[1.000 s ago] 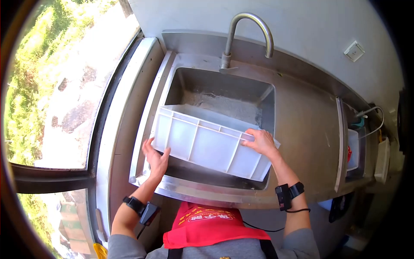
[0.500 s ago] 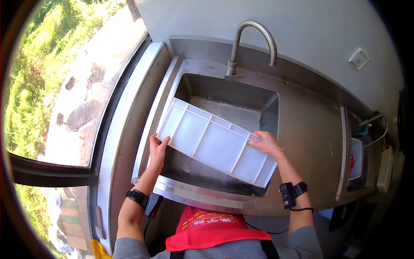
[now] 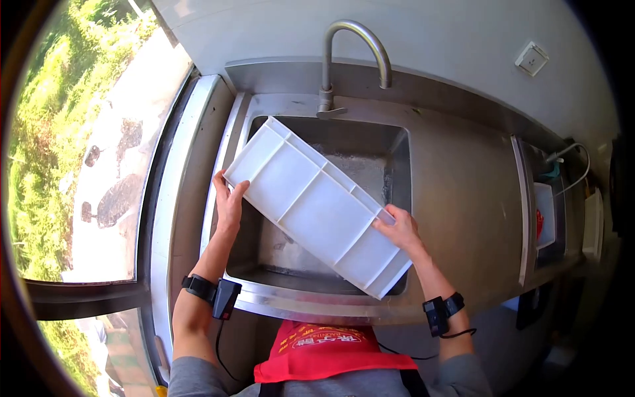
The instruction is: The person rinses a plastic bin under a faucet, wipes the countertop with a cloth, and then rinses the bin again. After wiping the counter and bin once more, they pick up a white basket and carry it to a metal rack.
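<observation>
A long white rectangular plastic tray point(image 3: 301, 198) with raised ribs across its face is held over the stainless-steel sink point(image 3: 264, 271). It slants, its left end farther from me and its right end nearer. At the left end, my left hand point(image 3: 229, 202) grips the near edge, thumb on the ribbed face and fingers behind. My right hand point(image 3: 400, 229) clasps the far edge toward the right end, thumb over the face, other fingers partly hidden. Behind the tray stands a curved metal faucet point(image 3: 357, 26) with its lever at the base.
Steel counter point(image 3: 463, 198) extends right of the sink. Farther right, a second basin point(image 3: 559, 245) contains a white container point(image 3: 544, 212) with something red inside. A wall socket point(image 3: 532, 59) is above the backsplash. A window ledge point(image 3: 182, 165) borders the left side.
The tray has turned clockwise to a steeper slant, its left end moving up and away from me. Both hands keep hold of it. The camera view has shifted slightly.
</observation>
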### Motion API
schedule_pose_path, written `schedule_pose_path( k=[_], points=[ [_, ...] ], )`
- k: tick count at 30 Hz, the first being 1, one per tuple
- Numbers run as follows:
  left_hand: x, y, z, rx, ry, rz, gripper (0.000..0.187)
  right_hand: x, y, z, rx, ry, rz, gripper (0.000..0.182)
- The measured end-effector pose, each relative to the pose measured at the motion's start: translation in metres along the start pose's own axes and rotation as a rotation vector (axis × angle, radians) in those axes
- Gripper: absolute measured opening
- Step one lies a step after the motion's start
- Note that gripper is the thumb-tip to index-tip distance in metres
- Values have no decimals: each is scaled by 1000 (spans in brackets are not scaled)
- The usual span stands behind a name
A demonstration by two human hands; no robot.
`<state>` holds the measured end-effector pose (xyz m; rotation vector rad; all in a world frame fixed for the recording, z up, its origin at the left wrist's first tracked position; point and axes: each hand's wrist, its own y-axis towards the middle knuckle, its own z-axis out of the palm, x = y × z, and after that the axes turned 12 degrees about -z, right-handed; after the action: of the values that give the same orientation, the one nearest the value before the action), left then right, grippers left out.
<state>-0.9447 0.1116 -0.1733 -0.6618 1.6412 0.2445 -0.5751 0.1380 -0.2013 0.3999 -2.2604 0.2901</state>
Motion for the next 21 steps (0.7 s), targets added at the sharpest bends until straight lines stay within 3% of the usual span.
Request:
schedule_pose_path(
  k=[9, 15, 21],
  points=[
    [-97, -36, 44, 100, 36, 245, 71, -18, -22, -18, -172, 470, -68, 27],
    [-146, -57, 65, 101, 157, 443, 76, -3, -44, -35, -170, 816, -31, 29],
    [-182, -90, 78, 158, 142, 541, 73, -3, -51, -32, -207, 905, -42, 29]
  ],
)
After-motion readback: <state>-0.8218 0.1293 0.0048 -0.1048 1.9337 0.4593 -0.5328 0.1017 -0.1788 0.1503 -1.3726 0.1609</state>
